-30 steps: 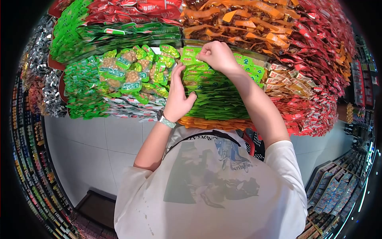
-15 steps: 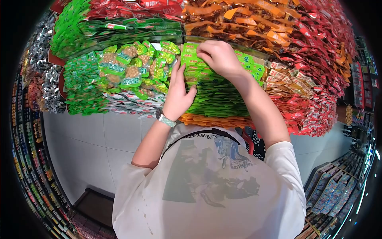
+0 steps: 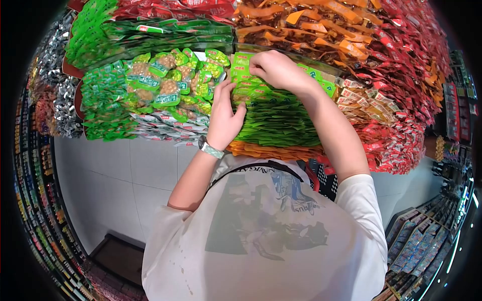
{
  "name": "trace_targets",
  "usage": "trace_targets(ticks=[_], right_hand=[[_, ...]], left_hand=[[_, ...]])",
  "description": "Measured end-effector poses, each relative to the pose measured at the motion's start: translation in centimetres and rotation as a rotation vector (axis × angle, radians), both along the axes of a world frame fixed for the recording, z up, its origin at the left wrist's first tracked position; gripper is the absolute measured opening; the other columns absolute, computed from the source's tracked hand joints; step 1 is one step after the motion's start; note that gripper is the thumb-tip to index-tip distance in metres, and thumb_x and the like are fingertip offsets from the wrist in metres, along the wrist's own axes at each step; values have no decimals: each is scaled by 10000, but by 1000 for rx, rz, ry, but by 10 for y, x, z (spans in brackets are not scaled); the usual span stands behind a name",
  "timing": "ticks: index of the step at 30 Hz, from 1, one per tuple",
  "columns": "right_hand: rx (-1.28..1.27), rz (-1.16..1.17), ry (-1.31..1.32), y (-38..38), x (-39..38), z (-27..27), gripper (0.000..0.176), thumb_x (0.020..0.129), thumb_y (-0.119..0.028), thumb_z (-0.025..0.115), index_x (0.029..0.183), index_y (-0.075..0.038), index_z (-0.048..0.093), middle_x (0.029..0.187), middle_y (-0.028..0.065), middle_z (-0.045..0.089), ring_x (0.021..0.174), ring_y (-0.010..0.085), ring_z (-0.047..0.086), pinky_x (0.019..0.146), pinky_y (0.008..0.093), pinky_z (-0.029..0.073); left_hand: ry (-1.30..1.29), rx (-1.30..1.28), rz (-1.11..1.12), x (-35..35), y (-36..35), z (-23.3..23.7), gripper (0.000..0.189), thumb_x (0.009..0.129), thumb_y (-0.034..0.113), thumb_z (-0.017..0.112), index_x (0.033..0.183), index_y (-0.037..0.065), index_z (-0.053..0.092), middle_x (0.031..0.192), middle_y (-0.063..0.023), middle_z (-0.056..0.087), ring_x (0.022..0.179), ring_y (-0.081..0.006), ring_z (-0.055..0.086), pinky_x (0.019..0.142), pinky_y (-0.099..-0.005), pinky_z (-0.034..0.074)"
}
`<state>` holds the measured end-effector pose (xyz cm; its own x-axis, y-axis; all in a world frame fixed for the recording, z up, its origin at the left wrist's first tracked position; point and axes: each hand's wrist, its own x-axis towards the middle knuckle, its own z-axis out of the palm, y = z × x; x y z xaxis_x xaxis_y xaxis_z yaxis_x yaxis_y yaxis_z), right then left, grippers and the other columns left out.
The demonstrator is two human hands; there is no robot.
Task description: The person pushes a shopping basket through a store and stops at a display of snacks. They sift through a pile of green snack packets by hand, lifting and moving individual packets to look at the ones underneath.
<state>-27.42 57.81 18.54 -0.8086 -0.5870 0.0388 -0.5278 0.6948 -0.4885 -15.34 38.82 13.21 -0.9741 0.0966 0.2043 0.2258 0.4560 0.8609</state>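
Rows of flat green snack packets [image 3: 273, 123] stand close together in front of me. My left hand [image 3: 226, 118] lies along their left edge, its fingers stretched out and the thumb apart. A watch [image 3: 211, 148] is on that wrist. At the far end of the same rows, my right hand [image 3: 277, 70] has its fingers curled down onto a green packet; the fingertips are partly hidden behind the hand. Left of my left hand lie clear-and-green packets of nuts [image 3: 168, 93].
Orange packets [image 3: 276, 150] line the near edge. Small red packets [image 3: 391, 145] and gold packets [image 3: 369, 100] lie to the right. A divider [image 3: 234, 42] runs behind, with orange bags [image 3: 301, 25] and dark green bags [image 3: 186, 35] beyond. Pale tiled floor [image 3: 120, 175] shows at left.
The view has shifted slightly. Both hands keep nearly the same places on the green packets, the right fingers still curled at the far end.
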Motion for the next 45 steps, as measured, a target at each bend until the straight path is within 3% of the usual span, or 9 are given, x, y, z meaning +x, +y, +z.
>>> trace_targets(ticks=[9,18,21,29,32,35,38,41,45], right_hand=[[-75,84,-185,6,-2,16,169,884,-106,727,1022,-9,743,888,187,742,821,342,727,758,428,563],[-234,-23,262,17,14,16,134,952,-34,623,1082,-21,650,1000,176,671,1000,394,651,836,442,535],[-157,-56,234,24,18,20,282,859,-6,591,1119,-51,691,1068,177,686,1054,403,651,902,476,536],[-89,-111,65,27,18,6,214,946,-95,626,1128,-60,732,1021,185,749,989,388,710,879,481,561],[-125,-153,24,27,20,7,193,944,-88,654,1117,-29,718,1008,198,746,965,391,715,839,457,565],[-161,-127,41,31,18,2,179,947,-75,665,1110,-15,708,1005,199,742,953,384,718,819,431,567],[-253,-125,106,29,21,1,172,950,-79,651,1104,-39,718,1029,177,744,975,380,713,843,447,564],[-410,-142,147,22,21,6,163,952,-73,642,1092,-44,720,1059,160,741,992,380,707,846,448,562],[-382,-91,90,11,14,4,166,938,-83,658,1083,-45,728,988,166,746,940,381,716,813,441,562]], left_hand=[[-58,29,-9,-5,0,4,426,914,-10,658,1305,-39,491,1426,-205,481,1317,-357,547,1092,-401,501],[-30,-54,23,0,5,11,471,927,28,670,1355,-18,477,1399,-233,502,1293,-391,551,1081,-424,486],[40,-53,14,1,8,23,487,926,21,658,1380,14,484,1409,-233,500,1314,-392,534,1083,-436,477],[83,14,0,-5,5,24,361,901,10,654,1258,34,606,1429,-181,523,1321,-371,519,1060,-400,480],[122,-91,7,-10,2,27,320,874,42,678,1185,1,613,1292,-192,597,1277,-432,513,1046,-493,455],[128,-174,3,-11,0,29,297,882,60,685,1163,-8,619,1188,-185,641,1191,-430,561,991,-492,480],[-10,-18,-17,-9,2,34,302,883,62,691,1166,-15,617,1188,-200,642,1131,-438,597,975,-479,490],[23,-43,-15,-7,1,30,324,901,75,701,1211,14,629,1169,-154,650,1051,-332,649,871,-389,519],[0,-1,-40,-10,-3,22,345,886,55,716,1213,2,619,1229,-180,624,1168,-344,624,956,-397,511]])
